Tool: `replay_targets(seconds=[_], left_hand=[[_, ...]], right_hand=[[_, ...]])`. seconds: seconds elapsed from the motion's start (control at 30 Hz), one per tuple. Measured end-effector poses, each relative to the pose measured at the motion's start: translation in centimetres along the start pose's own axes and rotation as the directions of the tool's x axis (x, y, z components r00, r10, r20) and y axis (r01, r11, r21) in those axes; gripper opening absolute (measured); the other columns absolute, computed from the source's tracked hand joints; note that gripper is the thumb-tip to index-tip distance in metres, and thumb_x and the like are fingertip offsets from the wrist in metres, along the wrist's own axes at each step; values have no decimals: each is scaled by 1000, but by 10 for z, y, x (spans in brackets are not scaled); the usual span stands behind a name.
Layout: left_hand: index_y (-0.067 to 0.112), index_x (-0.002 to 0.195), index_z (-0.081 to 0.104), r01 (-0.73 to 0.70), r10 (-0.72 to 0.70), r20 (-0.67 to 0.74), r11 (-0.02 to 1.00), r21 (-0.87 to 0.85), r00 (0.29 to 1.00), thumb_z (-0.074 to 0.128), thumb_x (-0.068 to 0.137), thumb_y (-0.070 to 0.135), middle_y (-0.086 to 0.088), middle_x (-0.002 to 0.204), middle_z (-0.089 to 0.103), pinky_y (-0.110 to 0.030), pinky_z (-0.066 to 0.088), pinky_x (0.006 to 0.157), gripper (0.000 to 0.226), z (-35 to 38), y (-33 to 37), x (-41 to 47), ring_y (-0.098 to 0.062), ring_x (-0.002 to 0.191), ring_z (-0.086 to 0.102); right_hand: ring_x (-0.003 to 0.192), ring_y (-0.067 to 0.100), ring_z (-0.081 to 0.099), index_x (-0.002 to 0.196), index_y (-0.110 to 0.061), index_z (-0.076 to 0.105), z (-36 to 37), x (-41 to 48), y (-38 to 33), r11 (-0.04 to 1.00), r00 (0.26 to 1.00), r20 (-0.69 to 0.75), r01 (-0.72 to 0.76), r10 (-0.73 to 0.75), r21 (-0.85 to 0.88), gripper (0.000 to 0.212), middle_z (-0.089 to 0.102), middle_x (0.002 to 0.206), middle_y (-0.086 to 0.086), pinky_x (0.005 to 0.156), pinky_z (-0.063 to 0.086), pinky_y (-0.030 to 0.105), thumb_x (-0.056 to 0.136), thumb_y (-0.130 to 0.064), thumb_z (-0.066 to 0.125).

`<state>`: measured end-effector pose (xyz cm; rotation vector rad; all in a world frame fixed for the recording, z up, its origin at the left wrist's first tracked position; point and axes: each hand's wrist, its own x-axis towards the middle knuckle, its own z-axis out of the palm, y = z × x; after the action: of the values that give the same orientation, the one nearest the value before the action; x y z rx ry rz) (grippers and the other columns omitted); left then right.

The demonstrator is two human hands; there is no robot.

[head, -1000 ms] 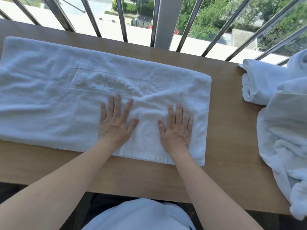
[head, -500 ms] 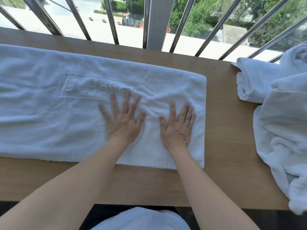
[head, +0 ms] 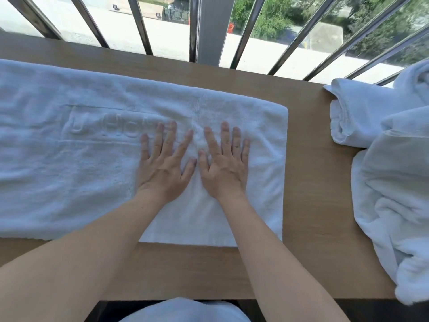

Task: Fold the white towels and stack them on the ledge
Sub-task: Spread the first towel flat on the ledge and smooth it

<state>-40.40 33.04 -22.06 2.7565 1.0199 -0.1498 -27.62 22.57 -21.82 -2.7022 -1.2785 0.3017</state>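
A long white towel [head: 69, 173] with an embossed logo lies flat along the wooden ledge [head: 315, 205], its left end running out of view. My left hand [head: 166, 163] and my right hand [head: 224, 166] rest palm down on its right part, side by side, fingers spread and thumbs almost touching. Neither hand holds anything. A rolled white towel [head: 355, 115] sits at the far right, and a crumpled white towel [head: 394, 205] lies in front of it and hangs over the ledge's near edge.
Metal railing bars [head: 210, 26] stand along the far edge of the ledge, with a street and trees below. A strip of bare wood [head: 308, 126] separates the flat towel from the pile on the right.
Both hands have slid away from me across the towel and drawn closer together; they were a hand's width apart a second ago. The towel has stayed flat.
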Motion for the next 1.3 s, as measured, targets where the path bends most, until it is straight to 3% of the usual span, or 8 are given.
replay_targets(seconds=[0.2,0.37,0.47,0.53,0.6,0.93,1.17,1.3], left_hand=[[37,159,3,10,-10,-20,1000,-2,1000,22,95,63,-1,168,-6,-55,1,122,72,0,0,0,-25,153,-11],[34,159,9,3,-2,-38,1000,20,999,25,95,61,-4,168,2,-55,3,122,72,-1,-2,0,-28,154,-3],[33,159,10,-1,3,-55,999,37,998,26,94,60,-4,168,4,-55,4,122,72,1,-1,0,-27,154,-2],[32,159,12,-4,6,-67,999,35,998,27,94,60,-5,168,6,-55,3,122,73,1,-1,1,-27,154,-1],[31,159,14,-5,8,-78,1000,30,997,29,92,59,-5,168,7,-54,3,122,74,1,-1,1,-27,154,1],[35,159,13,-27,28,-92,999,18,995,29,95,51,-5,168,7,-54,5,122,68,2,-5,1,-27,154,1],[37,158,16,-36,37,-99,999,15,994,29,90,42,-7,167,9,-54,2,122,69,4,-4,2,-29,154,3],[36,158,15,-35,36,-87,999,11,996,29,89,41,-8,167,9,-54,0,122,70,2,-4,2,-30,154,3]], right_hand=[[152,20,-17,157,-42,-5,-11,13,38,986,986,33,-162,164,-37,65,-15,167,-1,122,-9,45,99,-63,14],[152,25,-18,159,-32,-6,-24,37,49,896,896,42,-443,443,1,64,-16,165,15,122,-9,49,102,-53,16],[153,27,-9,160,-28,7,-26,39,15,965,966,-48,-251,255,68,64,-4,167,9,121,-7,54,103,-47,27],[154,26,-6,159,-33,12,-17,30,-7,999,1000,-11,23,-23,38,62,0,168,3,121,-4,55,102,-49,30],[154,25,-7,158,-38,10,-12,29,-7,994,993,62,105,-106,9,63,-1,168,-1,121,-4,54,101,-56,29],[153,22,-14,159,-35,-3,-34,72,75,931,931,28,-365,365,-20,64,-14,166,9,122,-7,50,101,-57,15],[154,25,-7,159,-34,8,-6,-3,-19,998,999,-3,-44,44,45,63,-3,168,3,122,-3,54,101,-51,28],[153,22,-11,159,-36,-1,-3,-19,6,988,987,22,-157,156,10,64,-10,167,0,123,-6,49,102,-55,23]])
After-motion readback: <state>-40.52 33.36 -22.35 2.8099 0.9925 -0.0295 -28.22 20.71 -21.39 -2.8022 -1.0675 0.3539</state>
